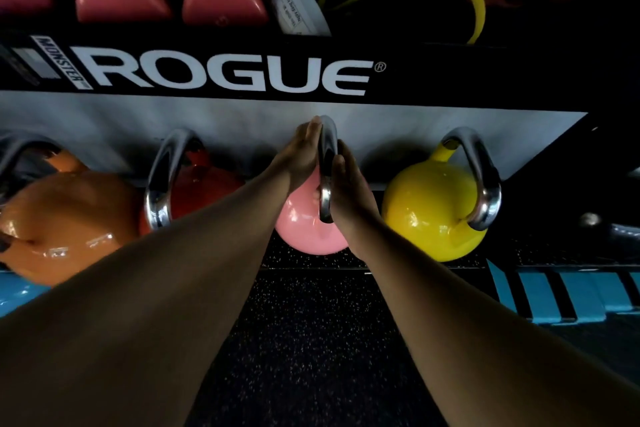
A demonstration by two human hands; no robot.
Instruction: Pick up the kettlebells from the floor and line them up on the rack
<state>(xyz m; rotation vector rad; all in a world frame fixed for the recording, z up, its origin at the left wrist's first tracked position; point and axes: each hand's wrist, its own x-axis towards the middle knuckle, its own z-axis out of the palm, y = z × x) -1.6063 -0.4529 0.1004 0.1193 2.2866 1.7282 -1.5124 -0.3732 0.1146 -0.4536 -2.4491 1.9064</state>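
glossy pink kettlebell (304, 232), chrome handle (327, 163).

Four kettlebells (313, 229) side by side on rack (450, 121).

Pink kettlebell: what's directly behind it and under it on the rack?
Behind the pink kettlebell is the rack's grey back panel. The left hand and right hand flank its steel handle. Its underside and whatever bears it are hidden.

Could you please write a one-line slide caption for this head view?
Both hands, left hand and right hand, flank the pink kettlebell handle on the rack.
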